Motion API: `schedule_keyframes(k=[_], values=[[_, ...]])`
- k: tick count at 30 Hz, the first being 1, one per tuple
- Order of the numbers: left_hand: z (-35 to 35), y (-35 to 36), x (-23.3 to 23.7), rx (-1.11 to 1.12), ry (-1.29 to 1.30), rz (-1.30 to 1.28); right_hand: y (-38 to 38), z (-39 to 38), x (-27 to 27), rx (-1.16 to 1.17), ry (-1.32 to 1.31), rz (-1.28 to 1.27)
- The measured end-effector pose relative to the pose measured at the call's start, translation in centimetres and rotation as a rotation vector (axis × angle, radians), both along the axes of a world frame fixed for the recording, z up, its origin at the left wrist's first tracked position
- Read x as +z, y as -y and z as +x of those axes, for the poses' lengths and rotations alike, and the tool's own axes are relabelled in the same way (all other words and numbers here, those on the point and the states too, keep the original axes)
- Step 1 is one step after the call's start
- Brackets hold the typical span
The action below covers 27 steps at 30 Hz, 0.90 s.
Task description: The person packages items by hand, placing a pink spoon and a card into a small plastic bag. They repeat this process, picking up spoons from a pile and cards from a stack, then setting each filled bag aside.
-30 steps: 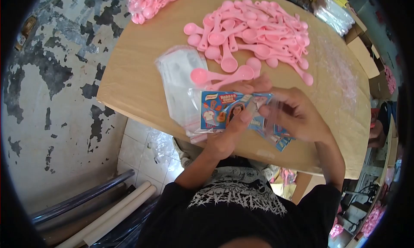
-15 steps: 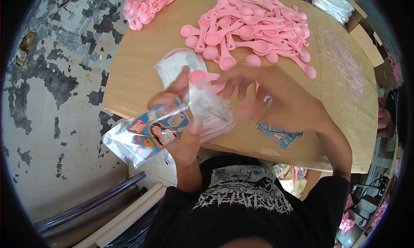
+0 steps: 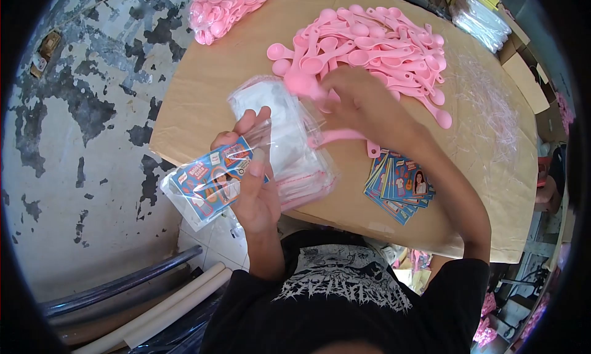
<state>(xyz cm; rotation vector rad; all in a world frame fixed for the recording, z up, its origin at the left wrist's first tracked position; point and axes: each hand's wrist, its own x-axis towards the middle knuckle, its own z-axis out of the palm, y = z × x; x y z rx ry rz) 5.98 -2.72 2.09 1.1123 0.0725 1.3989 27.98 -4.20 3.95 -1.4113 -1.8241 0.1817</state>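
My left hand is closed on a clear plastic bag with a blue printed card inside; its thumb presses on the front. My right hand, smeared by motion, is at the near edge of the spoon pile, with a pink plastic spoon at its fingertips. Below that hand, another pink spoon lies beside a stack of clear bags. A fanned stack of blue printed cards lies under my right forearm.
A large heap of pink spoons covers the far middle of the brown-papered table. A filled bag of spoons sits at the far left, thin plastic strips at the right. Long rolls stand low at the left.
My right hand has moved away from the bag toward the heap, the spoon moving with it. My left hand still holds the bag and card, now turned flatter. The card stack shows more fully.
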Motion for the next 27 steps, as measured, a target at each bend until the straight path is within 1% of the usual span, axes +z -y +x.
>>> schedule_keyframes(k=[2,5,8,11,12,14,15,16,18,19,20,21,23,24,26,27], values=[[0.3,0.4,0.4,0.011,0.032,-0.088,1.3,1.3,3.9,-0.06,-0.211,-0.238],[1.2,0.6,0.8,0.03,0.034,-0.106,3.4,3.6,7.1,0.057,-0.245,-0.421],[2.1,0.5,0.8,0.007,0.037,-0.121,5.1,4.5,8.3,0.163,-0.269,-0.443],[4.0,1.5,1.4,-0.084,0.033,-0.148,5.7,3.5,9.1,0.235,-0.242,-0.407],[4.7,2.2,1.7,-0.104,0.082,-0.271,5.8,3.0,9.2,0.257,-0.251,-0.418],[5.9,3.1,2.0,-0.218,0.188,-0.415,6.0,2.4,9.4,0.305,-0.268,-0.442],[6.3,3.4,2.0,-0.274,0.242,-0.489,6.3,2.4,9.7,0.322,-0.326,-0.421],[6.6,3.3,1.1,-0.343,0.228,-0.502,6.6,2.3,10.1,0.338,-0.383,-0.4],[7.4,3.7,1.3,-0.419,0.249,-0.55,6.8,2.1,10.1,0.262,-0.363,-0.317],[7.9,3.9,1.3,-0.457,0.262,-0.572,6.7,1.9,9.9,0.169,-0.286,-0.254],[8.3,3.9,0.7,-0.576,0.369,-0.586,6.8,1.9,9.9,0.109,-0.24,-0.236],[8.7,3.9,-0.1,-0.695,0.476,-0.598,6.8,1.8,10.0,0.049,-0.195,-0.221],[9.1,4.1,-0.6,-0.782,0.508,-0.638,7.3,2.1,11.1,-0.012,-0.172,-0.281],[9.1,4.2,0.0,-0.744,0.433,-0.662,7.6,2.4,12.0,-0.009,-0.14,-0.308],[9.0,4.2,0.7,-0.739,0.372,-0.695,8.1,3.1,13.3,0.02,-0.09,-0.37],[9.2,4.1,0.9,-0.781,0.385,-0.704,8.2,3.2,13.5,0.041,-0.071,-0.402]])
